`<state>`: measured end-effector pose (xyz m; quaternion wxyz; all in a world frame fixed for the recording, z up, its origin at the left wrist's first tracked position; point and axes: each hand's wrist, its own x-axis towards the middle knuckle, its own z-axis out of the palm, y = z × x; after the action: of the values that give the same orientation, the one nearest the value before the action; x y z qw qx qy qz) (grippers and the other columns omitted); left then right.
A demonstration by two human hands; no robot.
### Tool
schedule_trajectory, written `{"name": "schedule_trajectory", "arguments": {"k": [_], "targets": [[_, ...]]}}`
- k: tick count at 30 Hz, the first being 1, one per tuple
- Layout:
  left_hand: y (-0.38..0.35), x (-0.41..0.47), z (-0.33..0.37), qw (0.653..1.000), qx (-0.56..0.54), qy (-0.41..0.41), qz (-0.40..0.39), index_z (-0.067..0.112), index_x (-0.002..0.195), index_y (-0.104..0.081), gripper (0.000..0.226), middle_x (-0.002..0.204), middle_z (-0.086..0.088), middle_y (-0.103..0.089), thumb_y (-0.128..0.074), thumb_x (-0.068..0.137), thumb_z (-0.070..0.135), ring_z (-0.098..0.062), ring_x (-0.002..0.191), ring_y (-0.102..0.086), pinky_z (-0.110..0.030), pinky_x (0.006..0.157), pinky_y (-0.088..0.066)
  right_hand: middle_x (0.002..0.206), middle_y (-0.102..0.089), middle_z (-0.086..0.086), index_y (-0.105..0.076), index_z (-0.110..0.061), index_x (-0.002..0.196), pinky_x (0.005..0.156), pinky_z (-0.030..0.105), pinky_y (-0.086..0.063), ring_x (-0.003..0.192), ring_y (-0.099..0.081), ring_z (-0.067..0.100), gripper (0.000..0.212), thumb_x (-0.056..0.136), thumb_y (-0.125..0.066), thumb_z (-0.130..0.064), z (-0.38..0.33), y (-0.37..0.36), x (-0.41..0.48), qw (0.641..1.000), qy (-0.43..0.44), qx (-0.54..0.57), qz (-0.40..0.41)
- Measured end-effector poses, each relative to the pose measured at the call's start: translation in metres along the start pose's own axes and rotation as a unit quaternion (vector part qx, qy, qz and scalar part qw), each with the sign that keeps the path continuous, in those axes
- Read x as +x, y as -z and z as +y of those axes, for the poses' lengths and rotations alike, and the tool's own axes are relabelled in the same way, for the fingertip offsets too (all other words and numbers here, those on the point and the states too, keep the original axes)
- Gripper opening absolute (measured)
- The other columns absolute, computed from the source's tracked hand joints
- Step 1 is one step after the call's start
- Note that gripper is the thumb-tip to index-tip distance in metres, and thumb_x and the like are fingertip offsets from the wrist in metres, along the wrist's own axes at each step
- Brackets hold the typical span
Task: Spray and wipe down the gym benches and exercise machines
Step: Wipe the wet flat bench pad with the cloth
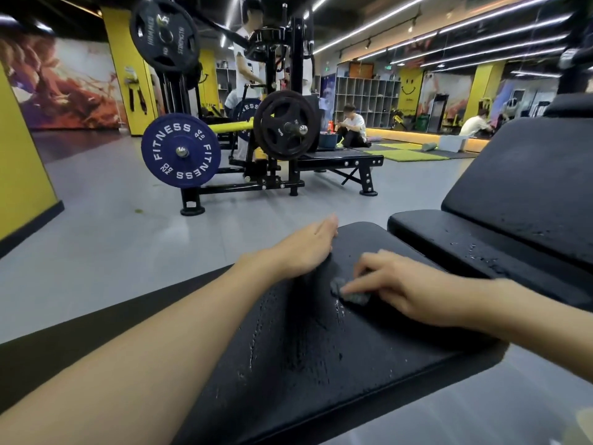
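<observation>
bench: black padded seat (321, 348) right in front of me, with the angled back pad (519, 187) up and to the right. Vinyl is cracked and flaking in lines, some pale flecks on it.

cloth: small dark grey wad (349, 292) lying on the seat pad, near the middle.

right hand (401, 284): fingers spread and pressed flat on top of the cloth, pushing it into the pad. Not a pinch, more of a flat-palm scrub hold.

left hand (305, 248): open, fingers together, resting on the far left edge of the seat, looks like it's bracing.

spray bottle: not in view.

how it'll handle: cloth is soft and light, bunches up easy, so keep fingertips on top and drag it flat. Padding should give a bit under pressure. I'd guess damp vinyl gets slick, and the cracked bits could snag or shed more flakes, so go easy there.

what's left: back pad looks untouched so far, plus the plate machine (256, 139) across the floor.
</observation>
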<state>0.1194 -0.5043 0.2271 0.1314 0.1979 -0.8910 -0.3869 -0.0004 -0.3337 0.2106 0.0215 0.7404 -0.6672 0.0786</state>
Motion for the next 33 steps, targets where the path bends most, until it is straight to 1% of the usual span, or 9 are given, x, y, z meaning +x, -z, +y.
{"name": "schedule_trajectory", "arguments": {"k": [3, 6, 12, 16, 20, 26, 29, 31, 33], "targets": [[0.001, -0.005, -0.002, 1.0, 0.021, 0.01, 0.014, 0.011, 0.142, -0.048, 0.058, 0.146, -0.013, -0.05, -0.012, 0.109, 0.043, -0.022, 0.135, -0.046, -0.034, 0.115, -0.031, 0.108, -0.056, 0.008, -0.069, -0.02, 0.125, 0.096, 0.033, -0.04, 0.104, -0.056, 0.031, 0.047, 0.092, -0.044, 0.003, 0.056, 0.004, 0.046, 0.994, -0.103, -0.001, 0.037], [-0.006, -0.011, -0.001, 0.996, 0.09, 0.012, 0.013, 0.016, 0.144, -0.046, 0.056, 0.151, -0.011, -0.046, -0.012, 0.109, 0.044, -0.024, 0.139, -0.042, -0.032, 0.113, -0.028, 0.114, -0.055, 0.016, -0.067, -0.017, 0.127, 0.102, 0.037, -0.037, 0.114, -0.052, 0.036, 0.048, 0.094, -0.041, 0.006, 0.083, 0.007, 0.069, 0.981, -0.185, -0.008, 0.056], [-0.022, -0.011, 0.016, 0.982, 0.19, 0.011, 0.008, 0.018, 0.145, -0.042, 0.059, 0.155, -0.011, -0.042, -0.008, 0.107, 0.047, -0.031, 0.14, -0.04, -0.04, 0.114, -0.028, 0.111, -0.052, 0.01, -0.068, -0.017, 0.127, 0.1, 0.032, -0.035, 0.106, -0.049, 0.028, 0.045, 0.095, -0.045, 0.005, 0.05, 0.009, 0.014, 0.984, -0.162, 0.002, 0.075], [-0.043, -0.01, 0.036, 0.986, 0.16, -0.044, 0.015, 0.027, 0.114, -0.053, 0.06, 0.138, -0.006, -0.056, -0.004, 0.097, 0.059, -0.031, 0.128, -0.048, -0.054, 0.11, -0.033, 0.112, -0.049, 0.001, -0.067, -0.021, 0.126, 0.089, 0.013, -0.024, 0.103, -0.043, 0.013, 0.046, 0.096, -0.046, 0.005, 0.01, 0.02, -0.049, 0.984, -0.167, 0.008, 0.064], [-0.082, -0.022, 0.083, 0.984, 0.108, -0.14, -0.029, 0.025, 0.082, -0.042, 0.036, 0.092, 0.005, -0.055, -0.019, 0.106, 0.038, -0.032, 0.107, -0.053, -0.048, 0.095, -0.04, 0.112, -0.049, -0.003, -0.068, -0.028, 0.124, 0.088, 0.014, -0.032, 0.101, -0.047, 0.009, 0.048, 0.096, -0.046, 0.004, -0.012, 0.023, -0.106, 0.974, -0.214, 0.035, 0.07], [-0.15, -0.042, 0.126, 0.968, 0.086, -0.232, -0.039, 0.017, 0.121, -0.056, 0.028, 0.114, -0.003, -0.066, -0.037, 0.102, 0.027, -0.026, 0.106, -0.058, -0.042, 0.097, -0.043, 0.092, -0.051, 0.004, -0.066, -0.034, 0.097, 0.061, 0.013, -0.041, 0.063, -0.05, -0.004, 0.051, 0.095, -0.044, 0.013, -0.024, 0.012, -0.181, 0.885, -0.369, 0.155, 0.24], [-0.18, -0.051, 0.134, 0.945, 0.183, -0.27, 0.029, 0.017, 0.119, -0.059, 0.026, 0.117, -0.004, -0.064, -0.041, 0.1, 0.018, -0.029, 0.099, -0.055, -0.036, 0.088, -0.034, 0.075, -0.049, 0.007, -0.072, -0.015, 0.103, 0.048, 0.014, -0.036, 0.049, -0.043, 0.001, 0.049, 0.092, -0.037, 0.018, -0.019, -0.004, -0.206, 0.842, -0.435, 0.177, 0.266], [-0.199, -0.058, 0.139, 0.93, 0.223, -0.288, 0.05, 0.019, 0.114, -0.061, 0.023, 0.113, -0.003, -0.066, -0.043, 0.099, 0.017, -0.029, 0.094, -0.057, -0.034, 0.078, -0.031, 0.064, -0.047, 0.008, -0.072, -0.021, 0.097, 0.044, 0.016, -0.033, 0.044, -0.039, 0.004, 0.052, 0.093, -0.036, 0.016, -0.013, -0.016, -0.216, 0.825, -0.46, 0.192, 0.265], [-0.223, -0.062, 0.14, 0.944, 0.179, -0.276, 0.014, 0.017, 0.109, -0.061, 0.02, 0.11, -0.005, -0.066, -0.046, 0.095, 0.013, -0.031, 0.099, -0.06, -0.034, 0.073, -0.033, 0.052, -0.047, -0.003, -0.07, -0.022, 0.088, 0.04, 0.016, -0.03, 0.04, -0.036, 0.003, 0.051, 0.094, -0.035, 0.015, -0.007, -0.026, -0.228, 0.799, -0.492, 0.225, 0.261]]}}
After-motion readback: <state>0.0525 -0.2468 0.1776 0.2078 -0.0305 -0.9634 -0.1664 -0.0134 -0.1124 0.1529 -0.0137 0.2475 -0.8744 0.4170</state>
